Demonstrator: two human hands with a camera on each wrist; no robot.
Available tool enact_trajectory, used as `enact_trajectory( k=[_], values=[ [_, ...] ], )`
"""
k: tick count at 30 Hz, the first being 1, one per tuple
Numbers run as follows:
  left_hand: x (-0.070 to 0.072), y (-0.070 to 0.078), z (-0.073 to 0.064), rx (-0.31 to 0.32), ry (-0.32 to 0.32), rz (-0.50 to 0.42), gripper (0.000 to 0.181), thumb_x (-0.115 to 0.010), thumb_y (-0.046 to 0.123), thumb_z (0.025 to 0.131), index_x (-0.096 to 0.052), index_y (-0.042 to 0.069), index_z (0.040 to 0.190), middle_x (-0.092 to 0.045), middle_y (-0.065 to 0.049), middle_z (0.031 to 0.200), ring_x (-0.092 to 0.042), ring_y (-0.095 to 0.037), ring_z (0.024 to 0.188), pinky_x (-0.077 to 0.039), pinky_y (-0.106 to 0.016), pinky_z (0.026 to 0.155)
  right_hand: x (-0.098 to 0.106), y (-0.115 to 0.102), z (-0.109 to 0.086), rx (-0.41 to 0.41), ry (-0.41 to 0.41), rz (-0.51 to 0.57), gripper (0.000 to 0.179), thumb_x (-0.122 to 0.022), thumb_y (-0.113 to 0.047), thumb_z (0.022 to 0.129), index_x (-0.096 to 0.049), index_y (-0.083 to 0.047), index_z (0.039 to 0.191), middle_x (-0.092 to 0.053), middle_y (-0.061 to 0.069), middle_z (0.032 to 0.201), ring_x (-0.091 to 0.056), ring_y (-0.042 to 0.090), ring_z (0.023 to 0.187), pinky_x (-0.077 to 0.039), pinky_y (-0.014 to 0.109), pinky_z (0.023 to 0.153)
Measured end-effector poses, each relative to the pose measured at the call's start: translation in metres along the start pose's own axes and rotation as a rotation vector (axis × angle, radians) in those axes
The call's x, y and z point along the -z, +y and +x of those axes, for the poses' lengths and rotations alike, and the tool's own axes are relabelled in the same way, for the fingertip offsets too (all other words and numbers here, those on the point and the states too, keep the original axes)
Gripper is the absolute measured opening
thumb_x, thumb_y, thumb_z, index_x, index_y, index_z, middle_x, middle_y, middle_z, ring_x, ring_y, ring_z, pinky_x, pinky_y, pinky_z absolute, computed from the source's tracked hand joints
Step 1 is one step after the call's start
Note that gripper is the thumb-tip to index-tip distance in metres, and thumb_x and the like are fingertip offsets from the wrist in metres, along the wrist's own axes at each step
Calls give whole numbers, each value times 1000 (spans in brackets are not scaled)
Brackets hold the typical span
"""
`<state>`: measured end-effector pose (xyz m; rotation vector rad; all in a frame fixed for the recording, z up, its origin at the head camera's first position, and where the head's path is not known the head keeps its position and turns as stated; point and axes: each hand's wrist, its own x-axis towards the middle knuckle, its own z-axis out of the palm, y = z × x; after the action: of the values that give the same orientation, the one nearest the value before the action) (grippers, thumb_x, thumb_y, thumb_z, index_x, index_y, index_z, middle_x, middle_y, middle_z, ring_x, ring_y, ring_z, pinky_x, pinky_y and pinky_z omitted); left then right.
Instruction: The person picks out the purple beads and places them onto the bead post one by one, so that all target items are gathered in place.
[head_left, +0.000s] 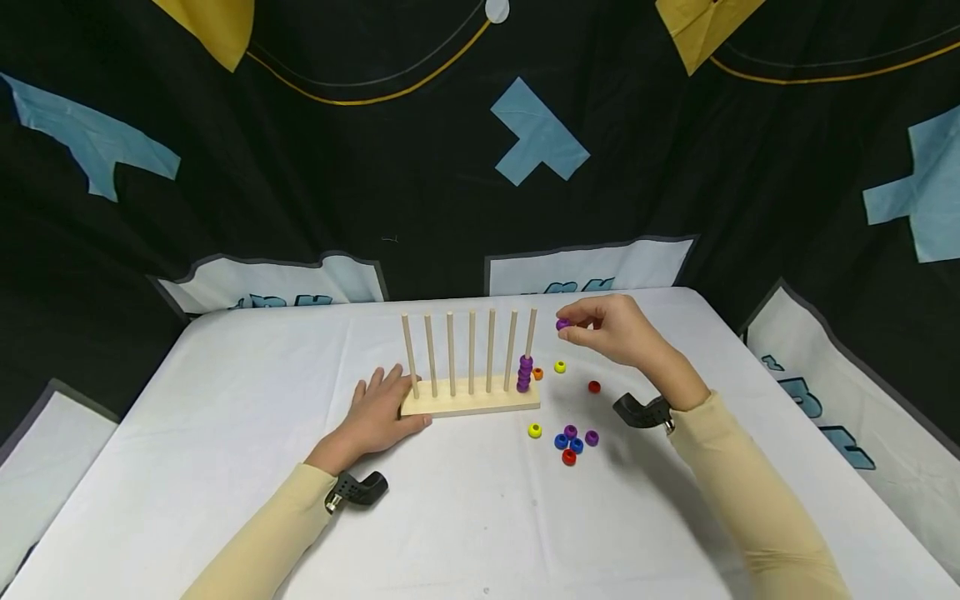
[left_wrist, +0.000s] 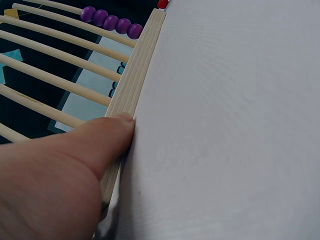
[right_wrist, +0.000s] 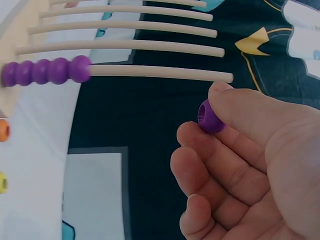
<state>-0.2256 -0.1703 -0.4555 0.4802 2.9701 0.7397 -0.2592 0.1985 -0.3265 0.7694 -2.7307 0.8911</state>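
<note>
A wooden peg rack [head_left: 471, 402] with several upright pegs stands on the table. Its rightmost peg [right_wrist: 160, 71] carries a stack of several purple beads [head_left: 524, 374]. My left hand [head_left: 375, 413] rests at the rack's left end, with the thumb [left_wrist: 112, 137] along the front edge of the base. Up beside the top of the rightmost peg, my right hand [head_left: 611, 329] pinches a purple bead [right_wrist: 211, 117] between thumb and fingers. The bead's hole shows on the side facing the peg, and the bead is apart from the tip.
Loose beads lie right of the rack: an orange bead [head_left: 537, 373], yellow beads [head_left: 560, 367] and a red bead [head_left: 594, 387]. Nearer me is a cluster with blue beads [head_left: 561, 442], purple beads [head_left: 592, 437] and another red one. A dark patterned curtain [head_left: 420, 183] hangs behind the white table [head_left: 450, 525].
</note>
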Motion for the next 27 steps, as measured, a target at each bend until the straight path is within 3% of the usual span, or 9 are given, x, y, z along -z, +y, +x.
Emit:
enact_trajectory(
  k=[11, 27],
  values=[
    [1, 1, -2, 4, -1, -12, 73, -68, 40, 94, -45, 3, 151, -27, -34, 162, -14, -60, 152, -9, -78, 117, 13, -12, 15, 24, 1, 9, 29, -77, -14, 91, -75, -1, 116, -79, 12, 100, -58, 22, 78, -50, 24, 66],
    [0, 1, -1, 5, -3, 1, 73, -69, 41, 94, -45, 3, 151, -28, -34, 162, -15, -59, 151, -9, -78, 117, 13, -26, 26, 80, -4, -23, 28, -78, -14, 90, -76, -1, 114, -78, 12, 97, -59, 21, 77, -51, 27, 67]
  ],
)
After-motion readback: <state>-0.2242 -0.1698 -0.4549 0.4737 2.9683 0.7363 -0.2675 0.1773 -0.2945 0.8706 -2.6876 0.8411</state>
